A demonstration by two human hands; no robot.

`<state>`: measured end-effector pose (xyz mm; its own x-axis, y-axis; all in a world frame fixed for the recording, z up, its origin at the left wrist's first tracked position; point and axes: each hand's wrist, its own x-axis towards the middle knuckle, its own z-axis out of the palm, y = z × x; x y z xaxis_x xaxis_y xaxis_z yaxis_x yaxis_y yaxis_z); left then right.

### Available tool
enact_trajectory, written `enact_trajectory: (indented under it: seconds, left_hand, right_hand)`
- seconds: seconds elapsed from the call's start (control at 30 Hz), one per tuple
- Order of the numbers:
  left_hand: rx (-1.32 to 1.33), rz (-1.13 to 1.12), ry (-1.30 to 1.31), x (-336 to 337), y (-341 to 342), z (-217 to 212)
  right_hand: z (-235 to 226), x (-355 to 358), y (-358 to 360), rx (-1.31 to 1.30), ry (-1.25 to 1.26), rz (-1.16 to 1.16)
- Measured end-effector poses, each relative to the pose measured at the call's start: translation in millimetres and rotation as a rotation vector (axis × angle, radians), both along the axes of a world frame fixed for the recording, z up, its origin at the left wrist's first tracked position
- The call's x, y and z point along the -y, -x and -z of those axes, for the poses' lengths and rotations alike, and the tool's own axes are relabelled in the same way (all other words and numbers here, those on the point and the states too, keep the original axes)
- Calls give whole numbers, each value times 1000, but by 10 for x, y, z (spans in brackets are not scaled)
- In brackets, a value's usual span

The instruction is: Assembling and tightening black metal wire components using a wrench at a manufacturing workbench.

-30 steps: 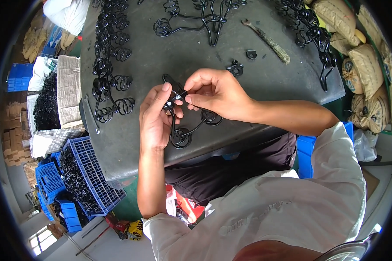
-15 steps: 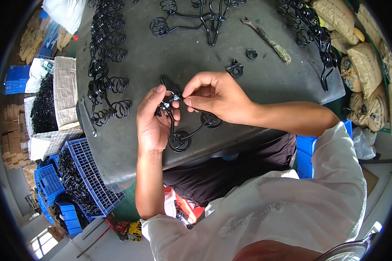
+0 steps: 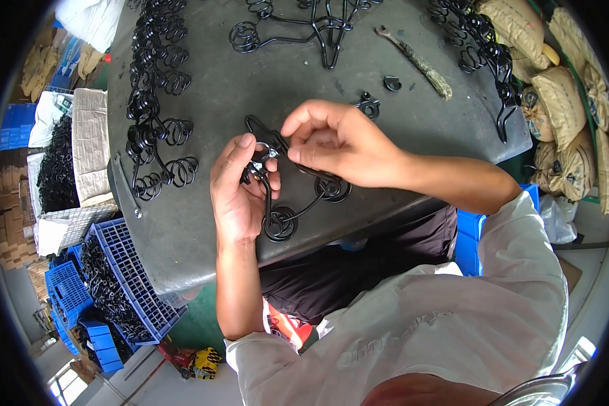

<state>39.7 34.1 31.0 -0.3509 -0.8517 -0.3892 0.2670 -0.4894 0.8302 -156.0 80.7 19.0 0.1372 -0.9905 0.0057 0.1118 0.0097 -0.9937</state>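
The left hand (image 3: 240, 193) grips a black scrolled wire bracket (image 3: 298, 199) above the near edge of the grey worktop (image 3: 250, 74), the right hand (image 3: 338, 142) pinches its top loop, with a row of similar wire coils (image 3: 157, 101) lying to the left and a wrench (image 3: 416, 61) beyond.

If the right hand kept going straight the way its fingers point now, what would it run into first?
The right hand points toward the person's left, its fingers already pinching the black wire piece. Straight on, it would probably meet the left hand gripping the same piece, though depth between them is unclear.
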Motion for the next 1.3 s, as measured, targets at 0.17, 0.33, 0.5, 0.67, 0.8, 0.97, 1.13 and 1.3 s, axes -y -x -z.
enact_trajectory:
  seconds: [0.17,0.33,0.5,0.67,0.8,0.97,1.13,1.3]
  left_hand:
    - [0,1,11,-14,-24,21]
    - [2,36,7,-5,-39,52]
    - [33,-16,8,-23,-46,17]
    - [31,-22,28,-5,-30,57]
    - [30,5,38,-27,-18,40]
    - [49,-6,38,-30,-23,29]
    - [53,-1,38,-34,-25,34]
    - [28,-19,42,-36,-31,54]
  right_hand:
    - [-340,191,558,-418,242,148]
    - [-581,220,1290,-721,215,173]
    - [-528,195,1373,-986,159,-137]
    - [-414,204,1301,-1101,185,-75]
    - [-485,205,1389,-1070,192,47]
    - [-485,208,1494,-1107,169,50]
    - [-346,222,1443,-1284,94,-60]
    - [-403,253,1380,-1224,159,-68]
